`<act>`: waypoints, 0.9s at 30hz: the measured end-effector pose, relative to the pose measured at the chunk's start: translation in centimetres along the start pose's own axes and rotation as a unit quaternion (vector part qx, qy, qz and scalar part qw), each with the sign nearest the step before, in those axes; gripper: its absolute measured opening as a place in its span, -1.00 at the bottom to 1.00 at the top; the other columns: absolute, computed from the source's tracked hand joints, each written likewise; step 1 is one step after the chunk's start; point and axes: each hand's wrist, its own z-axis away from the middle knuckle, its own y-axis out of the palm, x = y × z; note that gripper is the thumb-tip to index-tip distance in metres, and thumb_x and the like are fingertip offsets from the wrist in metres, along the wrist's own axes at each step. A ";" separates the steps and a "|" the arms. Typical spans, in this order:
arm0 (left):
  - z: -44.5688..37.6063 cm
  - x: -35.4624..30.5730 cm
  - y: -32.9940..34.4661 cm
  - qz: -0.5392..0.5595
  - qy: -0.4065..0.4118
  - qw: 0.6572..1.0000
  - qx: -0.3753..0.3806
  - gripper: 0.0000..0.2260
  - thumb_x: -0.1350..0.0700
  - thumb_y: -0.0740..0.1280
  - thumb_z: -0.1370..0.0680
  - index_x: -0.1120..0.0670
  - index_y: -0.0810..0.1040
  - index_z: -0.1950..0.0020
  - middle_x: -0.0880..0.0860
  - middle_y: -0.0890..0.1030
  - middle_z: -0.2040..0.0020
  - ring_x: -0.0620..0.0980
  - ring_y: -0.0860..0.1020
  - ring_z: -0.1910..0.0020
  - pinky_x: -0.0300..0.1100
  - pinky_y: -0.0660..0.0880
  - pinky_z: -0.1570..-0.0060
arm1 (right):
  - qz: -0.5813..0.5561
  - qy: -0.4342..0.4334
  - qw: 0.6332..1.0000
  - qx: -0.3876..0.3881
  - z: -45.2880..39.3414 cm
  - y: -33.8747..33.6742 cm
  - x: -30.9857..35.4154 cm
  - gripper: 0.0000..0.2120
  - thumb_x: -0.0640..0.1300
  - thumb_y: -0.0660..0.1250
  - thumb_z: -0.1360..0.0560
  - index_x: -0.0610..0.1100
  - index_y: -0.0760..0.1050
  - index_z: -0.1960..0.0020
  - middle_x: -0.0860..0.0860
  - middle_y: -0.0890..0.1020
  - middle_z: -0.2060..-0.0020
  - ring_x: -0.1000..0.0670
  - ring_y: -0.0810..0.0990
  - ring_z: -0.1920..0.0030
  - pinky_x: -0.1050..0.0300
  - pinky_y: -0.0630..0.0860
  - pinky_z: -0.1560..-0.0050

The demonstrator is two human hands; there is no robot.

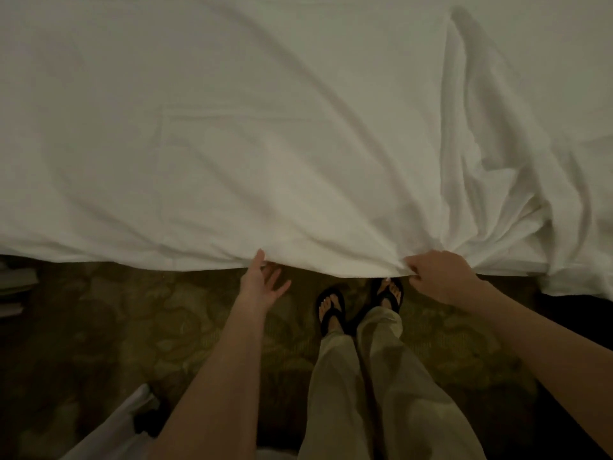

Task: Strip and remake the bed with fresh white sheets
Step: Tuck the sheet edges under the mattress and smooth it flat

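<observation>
A white sheet (265, 144) lies spread over the bed and fills the upper half of the view, with long creases running toward its near edge. My right hand (438, 277) pinches a bunched fold of the sheet's near edge, and the cloth fans out in wrinkles from that grip. My left hand (265, 283) is at the same edge further left, fingers spread and relaxed below the hem, with the thumb touching the cloth. On the right the sheet is rumpled and hangs lower over the bed's side.
I stand close to the bed on a patterned carpet (132, 327), feet in dark sandals (331, 310). A white cloth heap (112, 429) lies on the floor at the lower left. Something stacked (16, 287) shows at the left edge.
</observation>
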 end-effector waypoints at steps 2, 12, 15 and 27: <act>-0.4 -0.5 -0.7 0.009 0.010 1.000 -0.019 -0.81 0.05 0.27 -0.61 0.15 0.48 -0.11 0.11 0.53 -0.10 0.10 0.44 -0.28 0.06 0.47 -0.04 | -0.089 0.008 0.995 0.038 0.5 0.6 1.8 -0.70 0.01 0.23 -0.56 -0.08 0.36 0.30 0.07 0.43 0.38 0.06 0.44 0.31 0.21 0.35 0.26; -1.5 -1.3 -2.1 0.067 0.039 0.994 -0.082 -0.60 0.15 0.38 -0.55 0.05 0.43 -0.38 0.09 0.49 -0.29 0.11 0.50 -0.21 0.08 0.54 0.08 | -0.815 0.257 0.498 -0.149 -1.7 2.6 12.0 -0.85 -0.16 0.39 -0.51 -0.19 0.51 -0.04 -0.05 0.64 0.11 0.00 0.65 0.15 0.14 0.59 0.13; -1.7 -1.2 -1.9 0.073 0.012 0.995 -0.064 -0.52 0.10 0.41 -0.53 0.10 0.37 -0.41 0.12 0.41 -0.30 0.19 0.42 -0.32 0.21 0.49 -0.10 | -0.813 0.252 0.485 -0.202 -2.5 0.0 11.9 -0.90 -0.14 0.40 -0.51 -0.10 0.52 -0.01 0.00 0.63 0.10 0.05 0.62 0.22 0.22 0.56 0.23; -1.2 0.5 -4.8 0.024 0.022 0.997 -0.070 -0.94 0.24 0.31 -0.57 0.19 0.50 -0.02 0.15 0.58 0.01 0.07 0.57 0.06 -0.01 0.52 -0.01 | -0.777 0.250 0.532 -0.226 -1.7 2.6 10.6 -0.82 -0.08 0.42 -0.49 -0.19 0.57 0.01 -0.18 0.65 0.02 -0.10 0.64 0.09 0.11 0.53 0.14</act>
